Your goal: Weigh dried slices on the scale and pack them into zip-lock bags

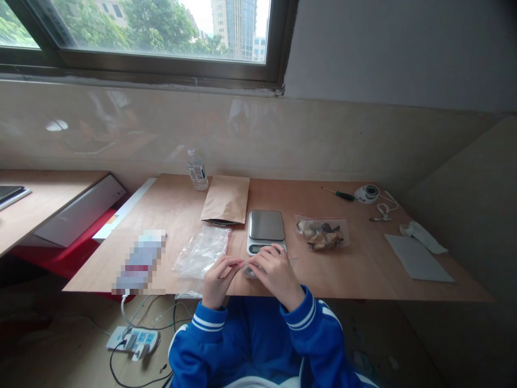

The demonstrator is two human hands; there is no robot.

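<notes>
My left hand (219, 280) and my right hand (276, 272) meet at the near edge of the wooden table (363, 269), fingertips pinched together on something small and clear that I cannot make out. Both wrists are in blue sleeves with white stripes. Right behind my right hand stands a small digital scale (265, 226) with a steel platform. Empty clear zip bags (202, 250) lie left of the scale. A zip bag of brown dried pieces (322, 233) lies to its right.
A brown paper pouch (226, 199) and a small plastic bottle (197, 170) sit farther back. A screwdriver (339, 194), a round white device (367, 193), a grey sheet (418, 258) and a white cloth (422, 236) are at the right. A power strip (133, 340) lies on the floor.
</notes>
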